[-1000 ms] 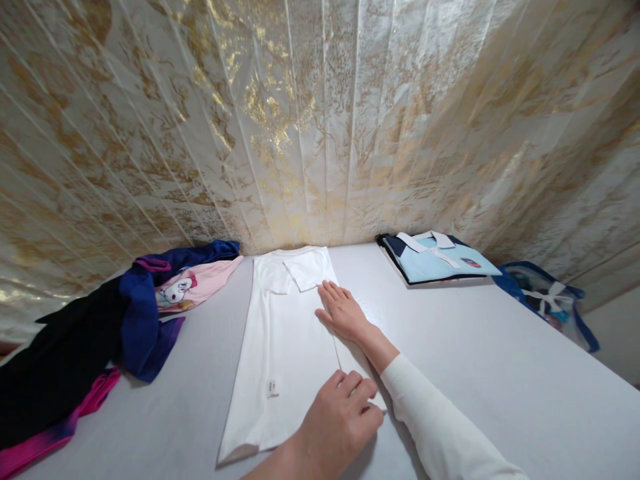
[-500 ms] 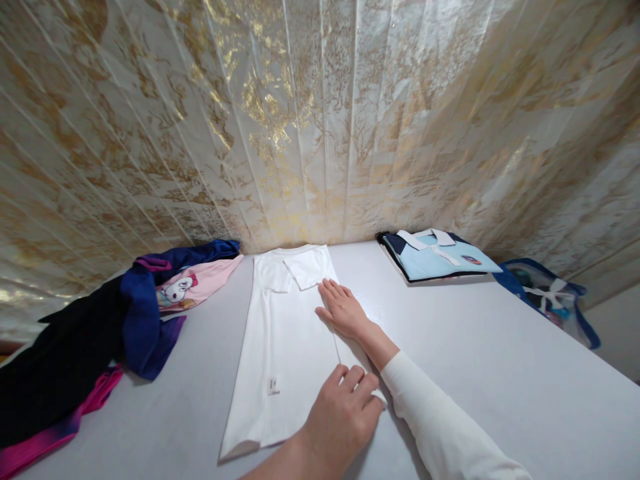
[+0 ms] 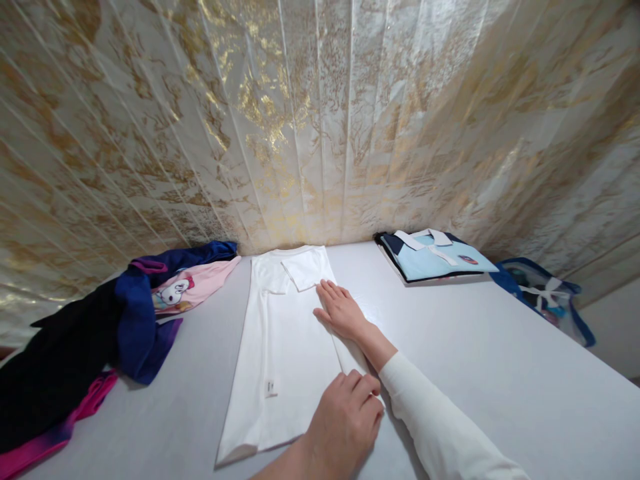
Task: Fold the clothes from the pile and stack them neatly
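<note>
A white shirt (image 3: pixel 280 333) lies lengthwise on the grey table (image 3: pixel 475 360), folded into a long narrow strip with one sleeve turned in near the collar. My right hand (image 3: pixel 343 312), in a white sleeve, rests flat and open on the shirt's right folded edge about halfway up. My left hand (image 3: pixel 347 421) sits near the hem at the same edge, its fingers bent and closed down on the fabric. A small label shows near the hem.
A heap of dark blue, black, pink and magenta clothes (image 3: pixel 115 327) lies at the left. A folded light-blue polo shirt (image 3: pixel 437 257) sits at the back right. A blue-trimmed clear bag (image 3: pixel 545 293) lies past the table's right edge. A gold-patterned curtain (image 3: pixel 320 120) hangs behind.
Both hands stay on the shirt's right edge; the left hand has shifted slightly along the hem end. The shirt itself looks unchanged.
</note>
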The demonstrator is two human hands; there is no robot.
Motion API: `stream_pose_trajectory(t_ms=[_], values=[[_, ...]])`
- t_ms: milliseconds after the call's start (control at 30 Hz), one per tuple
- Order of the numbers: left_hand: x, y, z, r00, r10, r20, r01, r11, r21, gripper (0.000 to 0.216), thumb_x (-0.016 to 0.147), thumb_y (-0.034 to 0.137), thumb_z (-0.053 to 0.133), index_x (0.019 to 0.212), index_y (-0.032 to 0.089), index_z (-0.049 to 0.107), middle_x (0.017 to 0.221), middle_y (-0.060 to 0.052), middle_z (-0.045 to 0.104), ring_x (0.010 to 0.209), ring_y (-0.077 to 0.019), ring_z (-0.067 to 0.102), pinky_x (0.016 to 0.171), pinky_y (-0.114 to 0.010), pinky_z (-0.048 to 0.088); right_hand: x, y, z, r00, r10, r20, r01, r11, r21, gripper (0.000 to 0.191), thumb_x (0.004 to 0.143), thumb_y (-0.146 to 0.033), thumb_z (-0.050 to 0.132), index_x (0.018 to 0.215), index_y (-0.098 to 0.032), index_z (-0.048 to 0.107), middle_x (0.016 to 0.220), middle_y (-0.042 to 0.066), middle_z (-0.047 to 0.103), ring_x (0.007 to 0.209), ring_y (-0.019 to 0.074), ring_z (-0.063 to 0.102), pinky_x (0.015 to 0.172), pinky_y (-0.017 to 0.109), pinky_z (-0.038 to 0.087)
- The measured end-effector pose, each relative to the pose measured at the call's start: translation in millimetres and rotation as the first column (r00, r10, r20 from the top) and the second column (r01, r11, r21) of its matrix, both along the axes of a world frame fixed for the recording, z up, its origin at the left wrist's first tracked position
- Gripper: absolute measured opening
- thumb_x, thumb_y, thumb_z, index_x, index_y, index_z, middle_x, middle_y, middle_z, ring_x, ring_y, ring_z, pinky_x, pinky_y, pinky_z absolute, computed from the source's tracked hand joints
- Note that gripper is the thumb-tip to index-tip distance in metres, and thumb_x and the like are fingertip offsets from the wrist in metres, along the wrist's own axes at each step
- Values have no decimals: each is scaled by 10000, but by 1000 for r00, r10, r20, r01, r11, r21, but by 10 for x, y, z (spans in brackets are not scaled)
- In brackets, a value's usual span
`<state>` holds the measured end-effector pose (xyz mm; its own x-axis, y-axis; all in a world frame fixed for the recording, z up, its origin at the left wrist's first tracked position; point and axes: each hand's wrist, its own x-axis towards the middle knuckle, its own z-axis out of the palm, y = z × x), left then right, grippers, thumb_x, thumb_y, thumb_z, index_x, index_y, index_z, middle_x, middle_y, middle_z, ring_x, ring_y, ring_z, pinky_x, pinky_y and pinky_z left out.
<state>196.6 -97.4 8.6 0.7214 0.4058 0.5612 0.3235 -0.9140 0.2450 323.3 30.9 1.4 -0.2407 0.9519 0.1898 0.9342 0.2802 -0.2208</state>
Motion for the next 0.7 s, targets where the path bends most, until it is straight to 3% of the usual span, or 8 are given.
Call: stream_pose_trajectory(t_ms=[133, 267, 433, 567, 700], values=[[-44, 7, -30, 996, -6, -94, 7, 1000, 7, 157, 891, 57, 505, 800, 183, 523, 891, -7, 607, 753, -173, 528, 632, -306, 418, 3, -4, 5, 1000, 4, -13, -4, 1000, 6, 604, 950, -413, 449, 1452, -88, 361, 1533, 150, 313, 1422, 262, 265, 1127, 404, 233], [-143, 4, -5, 980, 20, -196, -28, 999, -39, 143, 888, 70, 505, 972, 181, 533, 854, -15, 593, 757, -201, 532, 668, -327, 459, 12, 3, -2, 999, 1, -35, 0, 1000, 19, 582, 947, -394, 458, 1439, -93, 382, 1521, 147, 343, 1413, 255, 286, 1122, 399, 247], [-185, -6, -29, 979, 46, -198, -61, 996, -66, 162, 860, 38, 524, 803, 190, 516, 799, -6, 570, 716, -188, 540, 655, -315, 474, 15, 11, -8, 998, -6, -59, 8, 999, 40, 535, 942, -340, 471, 1417, -102, 414, 1497, 145, 391, 1400, 227, 318, 1113, 380, 268], [-148, -2, -70, 986, 44, -159, -50, 998, -34, 179, 875, 31, 503, 780, 181, 521, 767, -5, 566, 683, -177, 541, 639, -307, 472, 21, 11, -12, 998, -2, -65, 5, 999, 53, 519, 941, -327, 476, 1406, -102, 430, 1487, 139, 409, 1389, 232, 340, 1107, 384, 283], [-234, 25, 72, 986, 53, -156, -62, 997, -56, 156, 898, 81, 493, 796, 190, 539, 786, -14, 586, 714, -194, 547, 625, -317, 464, 36, 7, 16, 998, 8, -64, -3, 998, 68, 514, 937, -328, 491, 1394, -95, 447, 1474, 143, 427, 1378, 245, 359, 1100, 387, 301]])
